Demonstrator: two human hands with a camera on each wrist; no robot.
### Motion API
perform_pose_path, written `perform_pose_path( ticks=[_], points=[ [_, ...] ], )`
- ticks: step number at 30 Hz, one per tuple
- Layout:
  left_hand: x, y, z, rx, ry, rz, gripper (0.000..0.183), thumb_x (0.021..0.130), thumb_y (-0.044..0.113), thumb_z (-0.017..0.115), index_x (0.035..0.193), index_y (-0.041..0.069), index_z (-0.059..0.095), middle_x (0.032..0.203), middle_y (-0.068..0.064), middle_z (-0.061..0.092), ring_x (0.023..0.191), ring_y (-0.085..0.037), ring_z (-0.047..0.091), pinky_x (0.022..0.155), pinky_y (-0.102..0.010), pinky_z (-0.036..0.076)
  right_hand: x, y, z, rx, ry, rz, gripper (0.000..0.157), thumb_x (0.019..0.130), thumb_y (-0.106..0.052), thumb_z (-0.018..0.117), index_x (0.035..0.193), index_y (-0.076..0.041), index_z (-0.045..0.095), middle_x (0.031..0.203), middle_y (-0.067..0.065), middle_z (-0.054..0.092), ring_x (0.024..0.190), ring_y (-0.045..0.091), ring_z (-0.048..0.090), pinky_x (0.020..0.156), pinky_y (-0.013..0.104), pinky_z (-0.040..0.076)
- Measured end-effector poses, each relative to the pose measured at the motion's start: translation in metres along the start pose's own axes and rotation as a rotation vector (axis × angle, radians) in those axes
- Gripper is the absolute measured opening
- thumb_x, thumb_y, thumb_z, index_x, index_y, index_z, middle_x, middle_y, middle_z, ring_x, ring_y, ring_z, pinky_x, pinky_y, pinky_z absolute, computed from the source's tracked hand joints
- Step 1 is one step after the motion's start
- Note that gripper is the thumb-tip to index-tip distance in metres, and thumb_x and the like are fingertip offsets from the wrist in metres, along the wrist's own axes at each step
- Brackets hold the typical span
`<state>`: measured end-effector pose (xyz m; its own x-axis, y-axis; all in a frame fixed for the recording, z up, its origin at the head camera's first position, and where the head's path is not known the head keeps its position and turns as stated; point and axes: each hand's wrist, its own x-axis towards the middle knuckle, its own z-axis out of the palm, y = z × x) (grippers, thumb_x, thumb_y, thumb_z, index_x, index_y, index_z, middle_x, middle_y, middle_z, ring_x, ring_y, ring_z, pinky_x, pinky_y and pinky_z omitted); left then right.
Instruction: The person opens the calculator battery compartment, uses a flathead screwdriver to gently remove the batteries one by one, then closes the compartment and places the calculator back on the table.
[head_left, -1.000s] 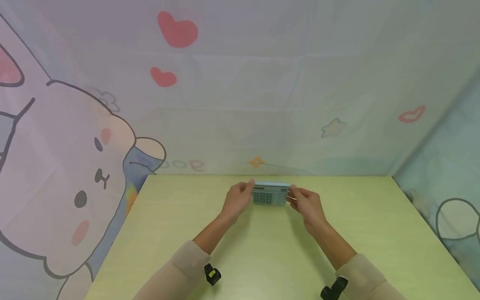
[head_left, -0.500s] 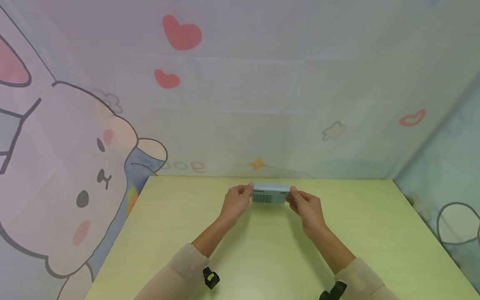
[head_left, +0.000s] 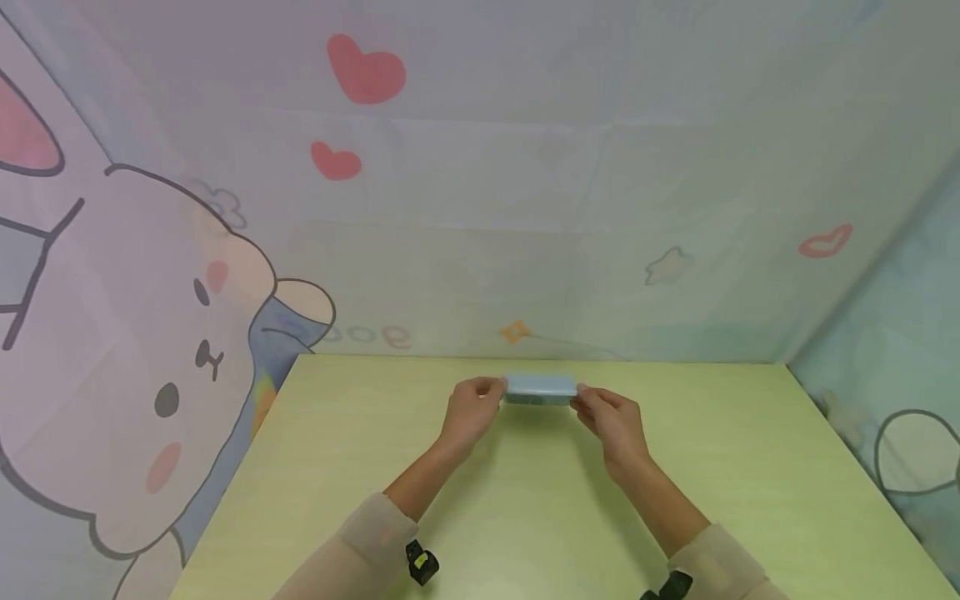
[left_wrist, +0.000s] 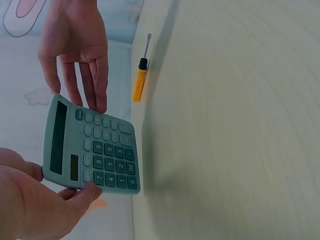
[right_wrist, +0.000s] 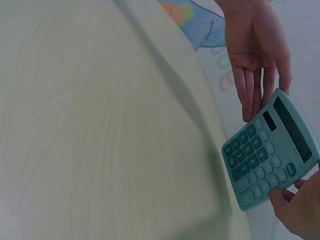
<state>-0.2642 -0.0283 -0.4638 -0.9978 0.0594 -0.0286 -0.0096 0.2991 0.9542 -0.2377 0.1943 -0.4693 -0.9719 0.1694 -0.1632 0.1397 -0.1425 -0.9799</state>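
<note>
A pale teal calculator (head_left: pixel 540 386) is held up near the table's far edge, and the head view catches mostly its light-blue edge. Its keys and dark display show in the left wrist view, where the calculator (left_wrist: pixel 95 145) stands tilted. My left hand (head_left: pixel 469 417) pinches one short side between thumb and fingers. The opposite side is gripped by my right hand (head_left: pixel 617 427). In the right wrist view the calculator (right_wrist: pixel 267 152) spans the gap between both hands, and its back is hidden.
A screwdriver (left_wrist: pixel 141 75) with a yellow-orange handle lies on the table in the left wrist view, near my right hand. The pale wooden table (head_left: pixel 345 450) meets a printed cloth backdrop (head_left: pixel 480 183) at its far edge. Black wrist cameras sit by both sleeves.
The calculator has tipped in my hands: its keypad faced the head camera a second ago, and now mainly its edge shows. Both hands keep their hold and sit slightly lower in the view.
</note>
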Motion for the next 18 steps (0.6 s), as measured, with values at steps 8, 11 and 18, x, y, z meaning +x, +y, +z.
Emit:
perform_pose_path(
  ticks=[8,11,18],
  points=[
    [-0.0013,-0.0011,0.0019,-0.001,0.003,0.010,0.032,0.098,0.033,0.060,0.115,0.008,0.072,0.118,-0.009,0.068,0.094,-0.023,0.069,0.078,-0.038,0.054,-0.0005,0.0030,0.0012,0.023,0.033,-0.015,0.036,0.098,-0.015,0.062,0.123,0.011,0.063,0.115,0.019,0.068,0.116,0.034,0.062,0.101,0.036,0.047],
    [-0.0010,-0.0024,0.0025,-0.012,-0.005,0.009,0.032,0.098,0.031,0.061,0.115,0.007,0.072,0.118,-0.009,0.067,0.097,-0.027,0.069,0.077,-0.037,0.054,-0.0001,0.0038,0.0010,0.013,0.052,-0.021,0.036,0.097,-0.018,0.064,0.121,0.010,0.064,0.109,0.016,0.071,0.113,0.033,0.064,0.099,0.035,0.049],
    [-0.0020,-0.0071,0.0027,-0.038,-0.036,0.002,0.033,0.097,0.025,0.064,0.119,0.002,0.069,0.118,-0.012,0.067,0.104,-0.032,0.067,0.082,-0.040,0.055,0.0000,0.0069,-0.0007,-0.014,0.058,-0.021,0.038,0.096,-0.019,0.067,0.121,0.010,0.064,0.115,0.012,0.065,0.102,0.020,0.068,0.094,0.030,0.051]
  ],
)
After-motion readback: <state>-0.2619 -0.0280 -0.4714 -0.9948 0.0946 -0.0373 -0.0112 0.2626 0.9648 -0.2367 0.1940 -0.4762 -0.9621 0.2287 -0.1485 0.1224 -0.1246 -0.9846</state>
